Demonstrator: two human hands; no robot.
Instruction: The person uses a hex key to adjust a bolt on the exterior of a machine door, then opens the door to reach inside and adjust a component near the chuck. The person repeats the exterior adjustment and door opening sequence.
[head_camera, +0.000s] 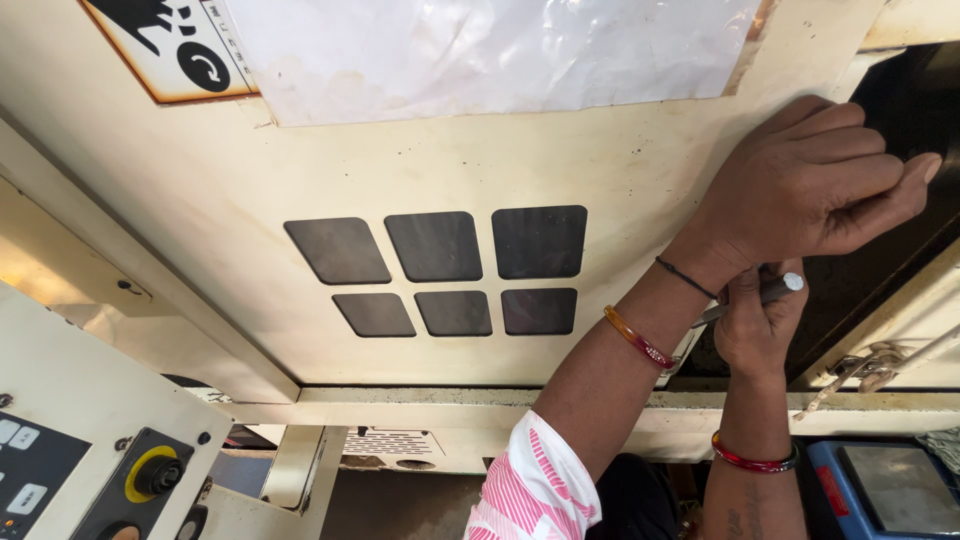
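In the head view, the left hand (810, 185) is laid against the edge of the cream machine door (400, 160), beside the dark opening (900, 150). Its fingers are curled together, the fingertips reaching into the opening; whether anything is clamped in that grip cannot be told. Just below it, the right hand (757, 325) is closed around a slim grey metal tool (765, 293), whose rounded end is seen jutting out past the fingers. The grip on the tool is tight, with the fingers wrapped fully about it. Six dark panes (440, 270) are set in the door, well left of both hands. A control panel with a yellow-ringed knob (150, 475) is seen at the lower left.
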